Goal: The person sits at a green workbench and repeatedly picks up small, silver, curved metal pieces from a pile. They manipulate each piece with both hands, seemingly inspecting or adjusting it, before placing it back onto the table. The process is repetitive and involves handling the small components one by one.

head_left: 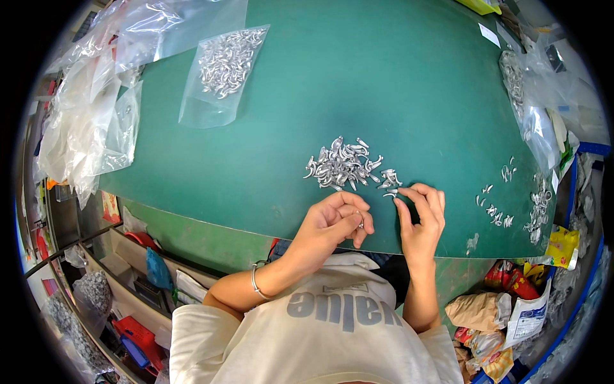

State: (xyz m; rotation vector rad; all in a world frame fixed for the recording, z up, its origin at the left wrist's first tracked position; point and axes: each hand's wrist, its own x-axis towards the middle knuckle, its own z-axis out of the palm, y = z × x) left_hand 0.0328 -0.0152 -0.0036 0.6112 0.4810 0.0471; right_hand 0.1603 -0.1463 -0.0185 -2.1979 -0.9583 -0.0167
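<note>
A heap of small curved silver metal pieces [342, 163] lies on the green table [288, 102] in front of me. My left hand [325, 225] is closed just on the near side of the heap, and a bit of a small silver metal piece [361, 224] shows at its curled fingers. To the right, my right hand [425, 221] has thumb and forefinger closed around the end of a small curved metal piece [389, 194] at the table top. A few similar pieces [389, 176] sit just beyond these fingertips, slightly apart from the heap.
A clear bag [214, 102] of similar pieces lies at the far left, near empty plastic bags [80, 121]. Loose pieces [494, 216] and a small pile [538, 208] are at the right. Bins [160, 259] stand below left; packaging [480, 313] lies below right.
</note>
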